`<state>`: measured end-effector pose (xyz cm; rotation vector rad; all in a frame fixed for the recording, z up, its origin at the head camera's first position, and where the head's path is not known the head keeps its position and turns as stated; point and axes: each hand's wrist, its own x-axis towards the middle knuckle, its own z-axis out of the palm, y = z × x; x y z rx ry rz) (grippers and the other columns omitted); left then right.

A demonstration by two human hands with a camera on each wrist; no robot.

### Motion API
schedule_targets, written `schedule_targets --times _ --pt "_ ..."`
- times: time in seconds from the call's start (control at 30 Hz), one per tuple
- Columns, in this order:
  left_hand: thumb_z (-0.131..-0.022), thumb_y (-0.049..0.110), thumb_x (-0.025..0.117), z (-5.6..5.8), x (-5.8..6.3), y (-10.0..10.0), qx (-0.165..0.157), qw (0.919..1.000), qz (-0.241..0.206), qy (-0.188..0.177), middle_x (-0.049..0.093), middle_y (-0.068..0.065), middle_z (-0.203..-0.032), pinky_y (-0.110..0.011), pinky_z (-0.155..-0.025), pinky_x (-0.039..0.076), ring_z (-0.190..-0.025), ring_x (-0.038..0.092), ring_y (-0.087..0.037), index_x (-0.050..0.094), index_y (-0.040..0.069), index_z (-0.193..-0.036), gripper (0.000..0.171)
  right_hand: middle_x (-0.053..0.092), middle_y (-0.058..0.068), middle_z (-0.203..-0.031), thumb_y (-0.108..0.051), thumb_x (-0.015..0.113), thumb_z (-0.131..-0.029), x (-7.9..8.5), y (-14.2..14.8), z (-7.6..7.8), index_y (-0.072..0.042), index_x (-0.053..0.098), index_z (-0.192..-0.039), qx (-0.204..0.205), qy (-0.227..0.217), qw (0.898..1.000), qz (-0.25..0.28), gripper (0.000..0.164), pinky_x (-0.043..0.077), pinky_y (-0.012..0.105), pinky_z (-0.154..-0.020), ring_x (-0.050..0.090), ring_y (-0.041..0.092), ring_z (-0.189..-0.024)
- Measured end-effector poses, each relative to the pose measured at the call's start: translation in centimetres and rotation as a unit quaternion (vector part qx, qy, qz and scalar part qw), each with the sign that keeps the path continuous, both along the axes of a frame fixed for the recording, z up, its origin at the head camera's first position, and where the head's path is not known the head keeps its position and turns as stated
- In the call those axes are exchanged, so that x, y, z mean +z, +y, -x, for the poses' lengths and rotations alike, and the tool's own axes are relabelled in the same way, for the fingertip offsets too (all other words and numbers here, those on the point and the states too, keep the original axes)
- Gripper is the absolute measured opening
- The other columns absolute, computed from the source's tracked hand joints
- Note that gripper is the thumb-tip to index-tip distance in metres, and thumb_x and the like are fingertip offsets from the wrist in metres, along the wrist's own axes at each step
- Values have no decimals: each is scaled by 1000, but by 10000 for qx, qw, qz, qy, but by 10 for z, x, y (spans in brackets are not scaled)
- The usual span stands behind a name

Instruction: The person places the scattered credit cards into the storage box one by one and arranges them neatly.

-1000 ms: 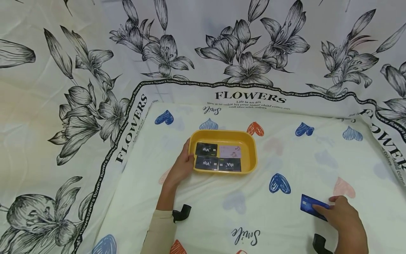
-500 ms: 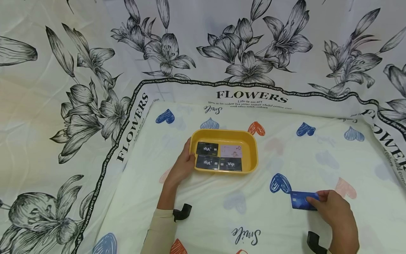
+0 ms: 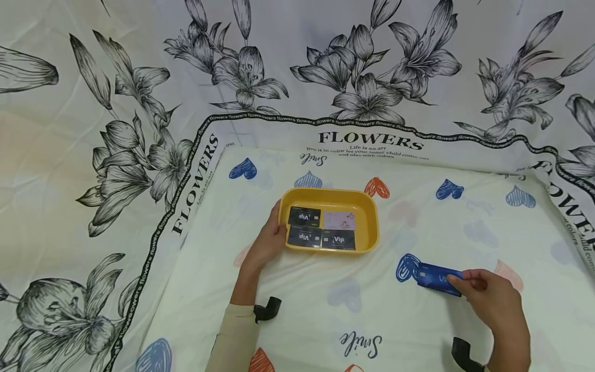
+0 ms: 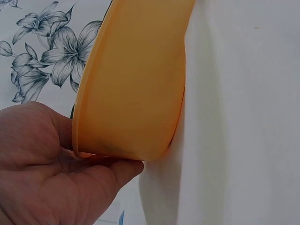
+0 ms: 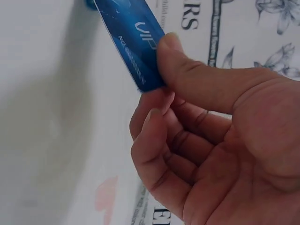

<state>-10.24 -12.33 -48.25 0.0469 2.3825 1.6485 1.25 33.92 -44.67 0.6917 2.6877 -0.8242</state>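
Observation:
A yellow tray (image 3: 369,222) sits on the cloth near the middle of the head view. Inside lie several flat cards: black "Vip" cards (image 3: 304,236) and one pink card (image 3: 339,220). My left hand (image 3: 267,240) grips the tray's left end, thumb at the rim; in the left wrist view the tray's outer wall (image 4: 131,84) fills the upper middle. To the right, my right hand (image 3: 492,297) pinches a blue VIP card (image 3: 437,278) by one end, between thumb and curled fingers. The right wrist view shows the blue card's lettered face (image 5: 133,47).
A white cloth (image 3: 307,320) with printed hearts and "Smile" lettering covers the surface. Beyond its far edge lies a flower-printed sheet (image 3: 260,134). Black straps (image 3: 268,309) show at both wrists.
My right hand has carried the blue card left and away from me, toward the tray, and turned it. The left hand keeps its hold on the tray, which stays in place.

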Motion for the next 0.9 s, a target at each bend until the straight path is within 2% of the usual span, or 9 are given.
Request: schedule_targets --times 0.2,0.3,0.37,0.47,0.53,0.67,0.9 --pt "-109 7 37 1 -1 -1 -10 10000 -19 -9 18 -8 -176 -50 -131 13 -163 12 -25 7 16 -172 70 77 15 -98 -50 73 -98 20 -17 13 1 69 -118 388 851 9955 168 54 50 27 -58 70 16 -76" --pt "-109 7 37 1 -1 -1 -33 10000 -47 -20 17 -8 -176 -50 -131 13 -163 12 -26 6 15 -172 70 78 15 -99 -49 75 -97 35 -32 29 -4 71 -115 530 1268 9903 196 49 50 25 -60 69 11 -76" --pt "-109 7 37 1 -1 0 -42 10000 -60 -10 17 -9 -176 -50 -131 13 -163 12 -26 6 15 -172 70 78 15 -100 -47 76 -97 47 -45 43 -6 72 -114 641 1498 9863 272 44 51 24 -61 68 13 -79" --pt "-109 6 37 1 -1 0 -25 10000 -83 11 18 -9 -176 -51 -131 13 -163 12 -27 6 15 -172 70 78 14 -100 -44 76 -97 61 -66 65 -8 73 -113 900 1683 9810 362 40 53 24 -64 68 23 -87" --pt "-109 6 37 1 -1 1 -30 9999 -121 23 19 -10 -176 -51 -131 13 -163 12 -27 7 16 -172 70 77 15 -100 -42 77 -97 67 -79 79 -7 73 -111 1102 1750 9774 429 37 53 26 -65 68 29 -90" --pt "-109 6 37 0 0 1 -38 9999 -138 -10 21 -9 -175 -50 -131 14 -162 14 -26 9 18 -172 70 76 16 -99 -36 78 -98 69 -105 101 -4 72 -110 1430 1762 9730 426 35 55 31 -67 67 31 -87" --pt "-109 6 38 0 2 0 20 10000 -7 -42 22 -9 -175 -49 -131 14 -162 16 -27 10 18 -172 70 73 16 -100 -31 77 -99 58 -141 131 -3 70 -108 1876 1207 9722 705 30 58 34 -74 64 30 -88"
